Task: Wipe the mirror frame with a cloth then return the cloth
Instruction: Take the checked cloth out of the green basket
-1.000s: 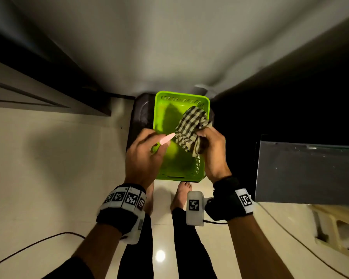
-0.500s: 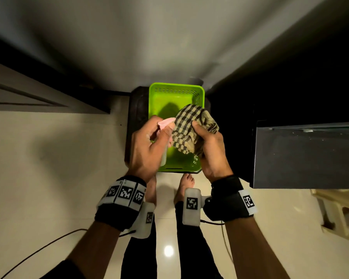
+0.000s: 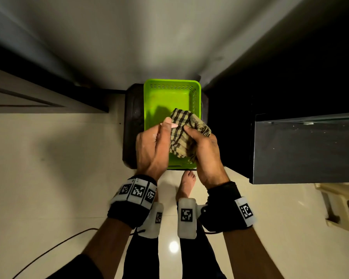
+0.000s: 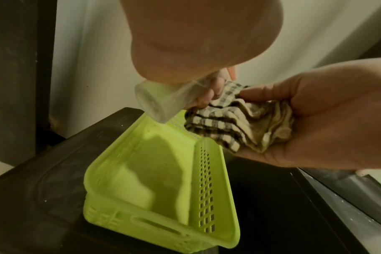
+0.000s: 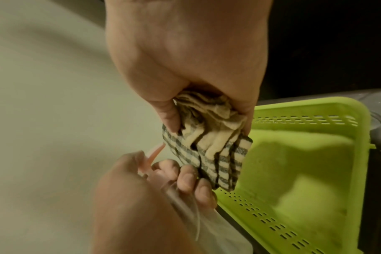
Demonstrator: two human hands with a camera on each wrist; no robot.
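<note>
A bunched beige and black checked cloth [image 3: 184, 133] [image 4: 239, 120] [image 5: 211, 147] is gripped in my right hand [image 3: 205, 150] [image 5: 198, 110], above the near right part of a lime green basket [image 3: 165, 97]. My left hand [image 3: 155, 146] [image 5: 163, 180] holds a small clear bottle [image 4: 161, 101] [image 5: 196, 223] with a pink nozzle [image 3: 173, 125] [image 5: 156, 153]. The nozzle points at the cloth and almost touches it. The basket [image 4: 154, 171] [image 5: 305, 154] has nothing lying in it. No mirror frame is plainly in view.
The basket sits on a dark stool or box [image 3: 133, 125] against a pale wall [image 3: 149, 37]. A grey slab-like top [image 3: 306, 148] juts in at the right. My bare feet [image 3: 186, 184] stand on pale tiles, and a cable [image 3: 54, 246] runs across the floor at lower left.
Both hands have come nearer to me and closer together. The bottle's nozzle has swung up against the cloth. The cloth stays in my right hand.
</note>
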